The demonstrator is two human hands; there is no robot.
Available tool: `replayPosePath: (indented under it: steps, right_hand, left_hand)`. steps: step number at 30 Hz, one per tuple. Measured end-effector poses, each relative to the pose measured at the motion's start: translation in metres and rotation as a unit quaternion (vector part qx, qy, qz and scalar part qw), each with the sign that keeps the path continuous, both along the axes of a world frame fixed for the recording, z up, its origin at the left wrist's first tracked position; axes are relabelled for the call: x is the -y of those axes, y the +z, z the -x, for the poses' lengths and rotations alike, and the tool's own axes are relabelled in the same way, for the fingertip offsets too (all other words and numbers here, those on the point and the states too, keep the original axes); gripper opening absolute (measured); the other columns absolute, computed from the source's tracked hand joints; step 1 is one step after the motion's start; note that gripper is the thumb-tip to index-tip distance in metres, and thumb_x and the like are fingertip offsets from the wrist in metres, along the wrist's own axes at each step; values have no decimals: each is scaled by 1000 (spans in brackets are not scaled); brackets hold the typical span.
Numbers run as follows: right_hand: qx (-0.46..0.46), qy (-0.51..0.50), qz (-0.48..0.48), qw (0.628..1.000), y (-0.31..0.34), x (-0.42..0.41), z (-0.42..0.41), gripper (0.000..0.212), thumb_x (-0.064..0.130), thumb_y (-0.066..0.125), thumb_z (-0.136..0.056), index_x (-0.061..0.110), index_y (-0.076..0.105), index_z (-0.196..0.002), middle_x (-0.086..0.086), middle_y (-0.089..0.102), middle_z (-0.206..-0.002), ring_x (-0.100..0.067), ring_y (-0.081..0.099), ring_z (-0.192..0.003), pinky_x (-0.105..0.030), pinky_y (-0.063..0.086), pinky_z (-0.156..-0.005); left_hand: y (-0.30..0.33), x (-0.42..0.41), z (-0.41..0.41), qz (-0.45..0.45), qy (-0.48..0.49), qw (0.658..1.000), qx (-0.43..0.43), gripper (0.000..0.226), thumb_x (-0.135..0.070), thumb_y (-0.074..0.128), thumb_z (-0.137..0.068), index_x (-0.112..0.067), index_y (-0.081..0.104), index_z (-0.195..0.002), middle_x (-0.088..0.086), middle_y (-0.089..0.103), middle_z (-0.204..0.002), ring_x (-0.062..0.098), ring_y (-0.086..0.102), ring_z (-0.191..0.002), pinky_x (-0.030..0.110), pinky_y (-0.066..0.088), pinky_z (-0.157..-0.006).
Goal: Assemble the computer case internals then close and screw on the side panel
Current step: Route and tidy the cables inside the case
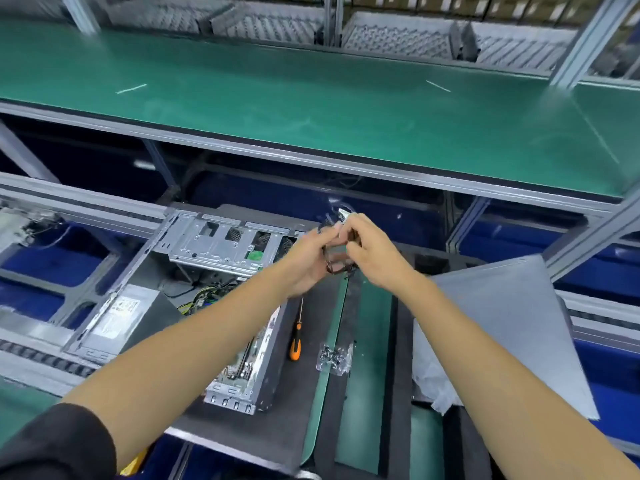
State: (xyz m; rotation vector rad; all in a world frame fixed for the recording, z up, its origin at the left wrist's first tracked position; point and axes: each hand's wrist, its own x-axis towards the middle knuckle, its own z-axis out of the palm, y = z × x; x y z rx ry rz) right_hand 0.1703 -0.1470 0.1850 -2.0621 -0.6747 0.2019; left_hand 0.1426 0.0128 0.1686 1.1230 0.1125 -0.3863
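Pinching a dark part (341,259), left hand (308,259), right hand (372,252), screwdriver (296,341) beside case (221,244)

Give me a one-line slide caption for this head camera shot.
Both hands, left and right, hold a dark cable bundle above the open computer case, screwdriver alongside.

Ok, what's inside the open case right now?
In the case: a power supply, a drive cage, and loose cables. The left forearm covers most of the board area, so what is mounted there cannot be seen.
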Motion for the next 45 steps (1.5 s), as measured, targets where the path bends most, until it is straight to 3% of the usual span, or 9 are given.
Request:
replayPosePath:
  steps: [4, 9, 14, 20, 27, 31, 36, 39, 45]
  right_hand:
    - [6, 1, -77, 997, 8, -57, 9, 24, -5, 43, -85, 17, 49, -93, 12, 54, -83, -2, 46, -71, -16, 39, -64]
    - [-43, -116, -222, 967, 2, -131, 18, 32, -9, 49, -90, 22, 45, -89, 0, 50, -81, -8, 48, -64, -24, 42, -58]
    - [-22, -186, -211, 959, -17, -180, 24, 27, -5, 54, -89, 21, 46, -87, -14, 50, -81, -40, 54, -72, -37, 42, -59]
    - [-9, -223, -126, 967, -32, -215, 23, 27, -4, 44, -96, 20, 49, -87, -6, 59, -77, -32, 49, -56, -52, 50, -55]
    - [-94, -368, -231, 896, -40, -221, 20, 26, -8, 37, -90, 15, 48, -95, -16, 73, -77, -13, 45, -39, -28, 33, -39]
    - [-191, -380, -331, 842, -41, -217, 20, 23, -10, 36, -89, 9, 49, -85, -12, 67, -67, -16, 32, -34, -19, 26, -37]
    - [-292, -350, -430, 779, -42, -214, 27, 25, -9, 30, -88, 12, 44, -87, -2, 63, -65, -10, 28, -36, -14, 22, -36]
    - [-332, -318, -497, 736, -44, -212, 33, 25, -4, 30, -92, 14, 46, -88, 0, 58, -67, -7, 28, -37, -16, 22, -35]
    - [-378, -267, -600, 653, -43, -215, 44, 27, 3, 30, -100, 18, 46, -85, 7, 45, -62, -4, 25, -35, -16, 20, -30]
  left_hand:
    - [-2, -53, 9, 31, 119, 992, 8, 16, -22, 49, -107, -9, 53, -117, 11, 71, -108, 31, 74, -94, 38, 62, -82]
    - [-14, -124, 29, -61, 179, 981, 33, 27, -34, 40, -110, -13, 56, -115, 8, 76, -105, 32, 75, -101, 29, 60, -65]
    - [-31, -194, 42, -242, 166, 953, 77, 30, -41, 38, -109, -21, 61, -111, 2, 76, -94, 28, 75, -71, 20, 47, -44]
    - [-49, -262, 44, -313, 158, 931, 106, 27, -38, 44, -108, -26, 66, -98, -4, 60, -65, 11, 41, -44, 20, 35, -44]
    - [-72, -321, 44, -248, 194, 949, -22, 30, -36, 41, -108, -18, 64, -103, -1, 55, -62, 10, 39, -42, 19, 25, -39]
    - [-80, -330, 35, -283, 160, 943, -66, 22, -31, 47, -104, -16, 62, -102, 4, 60, -65, 15, 52, -50, 29, 44, -45]
    - [-89, -330, 39, -496, 141, 855, 46, 27, -34, 56, -101, -21, 47, -122, 2, 60, -94, 14, 55, -73, 27, 42, -59]
    - [-94, -317, 43, -542, 180, 816, 86, 51, -11, 67, -89, -7, 40, -132, 9, 37, -124, 19, 34, -106, 28, 30, -88]
    - [-89, -284, 66, -612, 246, 736, 153, 50, -18, 67, -83, -13, 45, -129, 8, 36, -126, 20, 29, -113, 33, 25, -94]
